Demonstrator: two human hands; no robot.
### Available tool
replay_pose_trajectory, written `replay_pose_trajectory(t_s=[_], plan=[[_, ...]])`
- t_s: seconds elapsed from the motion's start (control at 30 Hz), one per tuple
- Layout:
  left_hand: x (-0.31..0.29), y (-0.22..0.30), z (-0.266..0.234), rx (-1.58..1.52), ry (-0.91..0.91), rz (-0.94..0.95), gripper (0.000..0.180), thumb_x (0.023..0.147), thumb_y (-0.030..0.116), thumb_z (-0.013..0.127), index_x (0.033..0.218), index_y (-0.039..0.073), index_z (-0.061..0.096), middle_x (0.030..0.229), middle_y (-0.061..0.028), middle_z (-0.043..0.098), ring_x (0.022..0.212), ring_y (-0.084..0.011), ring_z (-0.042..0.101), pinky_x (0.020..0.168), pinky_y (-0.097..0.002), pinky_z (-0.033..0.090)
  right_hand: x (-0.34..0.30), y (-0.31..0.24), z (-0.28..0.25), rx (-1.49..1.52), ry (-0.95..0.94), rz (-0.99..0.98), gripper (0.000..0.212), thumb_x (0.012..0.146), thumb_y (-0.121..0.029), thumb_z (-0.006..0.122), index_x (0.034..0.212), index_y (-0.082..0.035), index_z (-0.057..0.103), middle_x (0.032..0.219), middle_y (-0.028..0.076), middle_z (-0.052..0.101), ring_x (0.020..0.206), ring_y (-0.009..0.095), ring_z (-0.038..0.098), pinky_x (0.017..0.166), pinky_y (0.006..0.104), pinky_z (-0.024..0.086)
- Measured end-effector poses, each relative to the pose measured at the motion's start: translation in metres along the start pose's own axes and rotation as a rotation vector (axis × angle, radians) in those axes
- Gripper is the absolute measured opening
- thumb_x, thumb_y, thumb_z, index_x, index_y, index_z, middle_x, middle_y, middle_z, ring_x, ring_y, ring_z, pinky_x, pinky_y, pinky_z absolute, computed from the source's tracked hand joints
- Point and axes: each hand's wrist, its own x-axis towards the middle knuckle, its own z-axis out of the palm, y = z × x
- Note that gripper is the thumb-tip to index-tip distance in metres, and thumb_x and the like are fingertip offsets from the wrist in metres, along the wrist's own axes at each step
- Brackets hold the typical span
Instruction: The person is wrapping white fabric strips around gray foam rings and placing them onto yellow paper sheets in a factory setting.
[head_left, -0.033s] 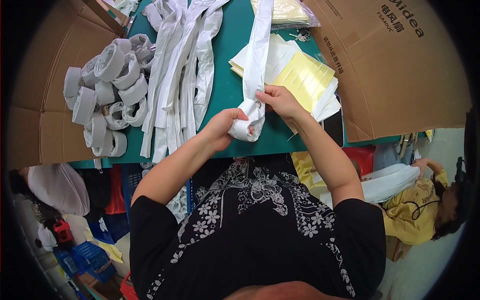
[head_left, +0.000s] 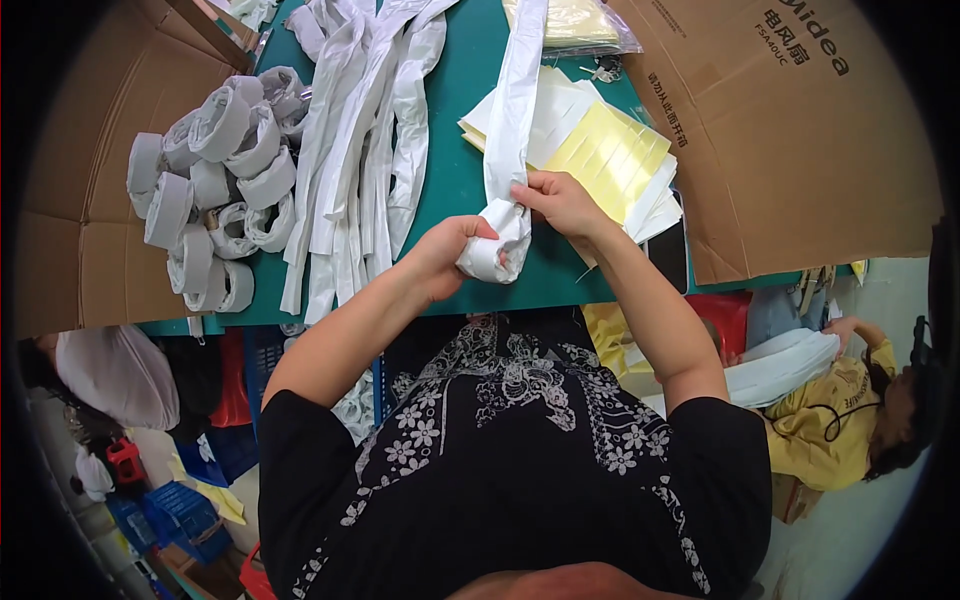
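Note:
A long white strip (head_left: 514, 105) runs toward me over the green table (head_left: 455, 140), its near end wound into a thick roll (head_left: 484, 262). My left hand (head_left: 438, 260) is closed around the left side of this roll, thumb on top. Just above the roll, my right hand (head_left: 562, 203) pinches the strip's right edge between thumb and fingers. Some left fingertips are hidden behind and inside the roll.
Left of my hands lie several loose white strips (head_left: 345, 170) and a pile of white rolls (head_left: 190, 215). Yellow and white sheets (head_left: 610, 150) lie right, near keys (head_left: 607, 68). Cardboard (head_left: 800, 160) flanks the table's right; more cardboard (head_left: 80, 200) stands left. A person in yellow (head_left: 825, 430) holds white material.
A small round spot on the strip beside my right fingertips no longer shows as the roll has turned slightly. Both hands keep nearly the same place and grip.

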Motion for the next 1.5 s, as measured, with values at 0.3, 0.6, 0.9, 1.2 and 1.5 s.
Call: replay_pose_trajectory(t_s=[0.3,0.6,0.9,1.2,1.5], plan=[[-0.010,0.004,0.017,-0.074,-0.029,0.101,0.029,0.087,0.020,0.049,0.108,0.001,0.053,0.096,-0.0076,0.062,0.082,-0.0170,0.062,0.077,-0.0327,0.051,-0.008,-0.003,-0.006,-0.090,-0.176,-0.108,0.013,0.083,-0.010,0.058,0.088,0.001,0.063,0.080,0.002,0.063,0.072,0.008,0.056,0.064,0.0215,0.044],[-0.004,-0.025,0.009,-0.220,0.152,0.214,0.027,0.088,0.020,0.050,0.107,0.002,0.054,0.094,-0.0076,0.063,0.081,-0.0159,0.062,0.074,-0.0316,0.050,-0.025,0.005,0.019,-0.500,-0.126,-0.334,0.032,0.076,-0.003,0.061,0.106,0.002,0.052,0.091,0.010,0.064,0.084,0.017,0.062,0.073,0.0297,0.049],[-0.004,-0.001,0.003,0.100,0.167,0.073,0.038,0.090,0.038,0.050,0.102,0.003,0.058,0.093,-0.0066,0.063,0.085,-0.0160,0.062,0.075,-0.0316,0.049,-0.025,0.012,0.010,-0.232,-0.251,-0.208,0.019,0.083,-0.010,0.057,0.098,0.002,0.056,0.083,0.005,0.063,0.072,0.008,0.058,0.066,0.0229,0.047],[-0.024,-0.002,-0.028,1.401,0.171,1.123,0.044,0.075,0.018,0.066,0.115,0.003,0.053,0.110,-0.0098,0.056,0.100,-0.0245,0.053,0.086,-0.0369,0.042,-0.022,0.022,0.013,0.436,-0.051,0.284,0.013,0.086,-0.006,0.054,0.096,0.000,0.059,0.082,0.005,0.064,0.066,0.010,0.060,0.057,0.0227,0.049],[-0.008,0.002,-0.026,1.734,-0.043,1.399,0.045,0.068,0.013,0.067,0.110,0.005,0.055,0.116,-0.0096,0.052,0.105,-0.0282,0.050,0.090,-0.0373,0.041,-0.029,0.016,0.042,0.548,0.102,0.154,0.025,0.093,-0.021,0.038,0.102,-0.006,0.055,0.089,0.004,0.061,0.074,0.012,0.059,0.062,0.0272,0.048]])
